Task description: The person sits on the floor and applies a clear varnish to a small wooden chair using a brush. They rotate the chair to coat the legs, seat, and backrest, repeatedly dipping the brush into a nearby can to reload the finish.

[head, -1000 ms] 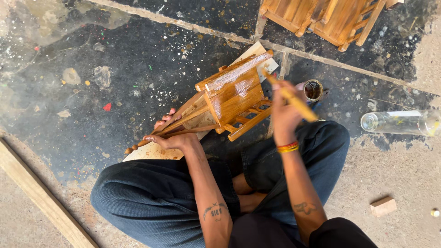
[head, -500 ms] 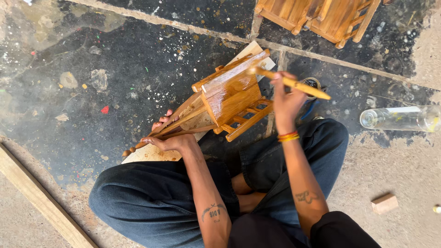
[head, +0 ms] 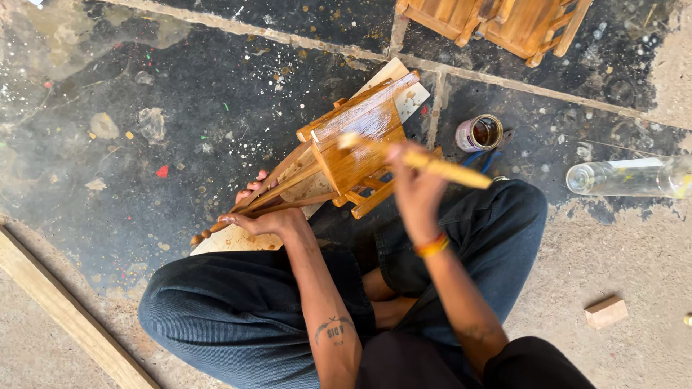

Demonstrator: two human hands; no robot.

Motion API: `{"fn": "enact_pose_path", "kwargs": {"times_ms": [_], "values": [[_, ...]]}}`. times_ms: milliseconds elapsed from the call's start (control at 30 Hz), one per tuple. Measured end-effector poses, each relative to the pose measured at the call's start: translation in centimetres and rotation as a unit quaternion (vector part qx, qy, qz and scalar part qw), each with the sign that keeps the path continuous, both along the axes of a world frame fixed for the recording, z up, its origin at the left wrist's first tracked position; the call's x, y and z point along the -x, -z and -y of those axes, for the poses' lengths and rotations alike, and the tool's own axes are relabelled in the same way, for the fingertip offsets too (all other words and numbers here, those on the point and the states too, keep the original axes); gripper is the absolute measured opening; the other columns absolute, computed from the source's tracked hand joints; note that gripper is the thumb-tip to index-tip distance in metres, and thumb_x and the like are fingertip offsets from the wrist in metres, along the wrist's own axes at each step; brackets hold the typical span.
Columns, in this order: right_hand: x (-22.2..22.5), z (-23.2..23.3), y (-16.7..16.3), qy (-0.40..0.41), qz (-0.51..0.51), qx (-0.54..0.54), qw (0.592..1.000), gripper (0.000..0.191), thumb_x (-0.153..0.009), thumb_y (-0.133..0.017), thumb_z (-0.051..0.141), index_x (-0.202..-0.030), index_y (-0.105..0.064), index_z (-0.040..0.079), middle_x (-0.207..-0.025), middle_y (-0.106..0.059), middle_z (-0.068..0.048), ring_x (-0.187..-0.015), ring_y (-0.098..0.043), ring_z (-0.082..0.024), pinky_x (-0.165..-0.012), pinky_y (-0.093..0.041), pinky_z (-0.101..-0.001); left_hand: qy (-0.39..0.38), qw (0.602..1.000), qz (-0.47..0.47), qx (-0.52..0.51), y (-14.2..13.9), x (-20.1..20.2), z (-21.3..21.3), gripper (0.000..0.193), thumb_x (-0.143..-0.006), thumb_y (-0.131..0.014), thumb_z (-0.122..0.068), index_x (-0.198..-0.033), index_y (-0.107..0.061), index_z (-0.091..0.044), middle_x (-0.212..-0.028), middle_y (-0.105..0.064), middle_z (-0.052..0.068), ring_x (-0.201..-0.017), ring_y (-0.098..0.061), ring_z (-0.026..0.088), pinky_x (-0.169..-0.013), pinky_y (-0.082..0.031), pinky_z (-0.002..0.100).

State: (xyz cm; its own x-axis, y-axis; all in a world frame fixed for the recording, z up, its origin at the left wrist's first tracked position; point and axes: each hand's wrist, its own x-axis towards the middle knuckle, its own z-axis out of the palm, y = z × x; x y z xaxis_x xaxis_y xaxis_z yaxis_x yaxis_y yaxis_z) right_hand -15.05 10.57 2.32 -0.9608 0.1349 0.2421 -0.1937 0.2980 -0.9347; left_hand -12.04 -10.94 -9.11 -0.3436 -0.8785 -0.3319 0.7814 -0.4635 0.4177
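We sit cross-legged on the floor (head: 180,94). Left hand (head: 263,216), fingers clenched round the thin shafts of a small wooden cart (head: 346,151), tilts it over our knees. Right hand (head: 414,191) grips a brush (head: 425,164) laid on its glossy top. An open tin (head: 479,133) stands just beyond; a glass bottle (head: 627,178) lies toward the floor's right edge.

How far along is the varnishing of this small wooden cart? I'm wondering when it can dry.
The wooden cart's top panel already looks wet and glossy. The right hand strokes a brush across it while the left hand grips the shafts. An open tin stands near. The undersides cannot be judged.
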Motion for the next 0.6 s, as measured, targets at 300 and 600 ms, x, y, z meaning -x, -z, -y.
{"fn": "enact_pose_path", "kwargs": {"times_ms": [300,600], "values": [[0.0,-1.6,-1.3,0.006,-0.147,-0.187,0.971,0.011,-0.099,-0.075,0.006,-0.109,-0.07,0.006,-0.104,-0.073,-0.01,-0.095,-0.068,-0.027,-0.087,-0.054,-0.0386,-0.004,1.0,0.017,-0.006,0.1,0.0,0.0,0.072,-0.098,-0.033,-0.073,-0.072,-0.059,-0.011,-0.069,-0.057,0.008,-0.072,-0.059,0.026,-0.089,-0.059,0.055],[-2.1,0.5,-0.8,-0.024,-0.033,-0.048,0.998,0.006,-0.103,-0.07,0.012,-0.106,-0.067,0.007,-0.096,-0.072,-0.005,-0.089,-0.07,-0.016,-0.08,-0.057,-0.0325,0.002,1.0,0.017,-0.002,-0.1,-0.1,0.2,0.072,-0.097,-0.032,-0.071,-0.068,-0.06,-0.012,-0.064,-0.057,0.008,-0.069,-0.063,0.028,-0.084,-0.06,0.053]]}}
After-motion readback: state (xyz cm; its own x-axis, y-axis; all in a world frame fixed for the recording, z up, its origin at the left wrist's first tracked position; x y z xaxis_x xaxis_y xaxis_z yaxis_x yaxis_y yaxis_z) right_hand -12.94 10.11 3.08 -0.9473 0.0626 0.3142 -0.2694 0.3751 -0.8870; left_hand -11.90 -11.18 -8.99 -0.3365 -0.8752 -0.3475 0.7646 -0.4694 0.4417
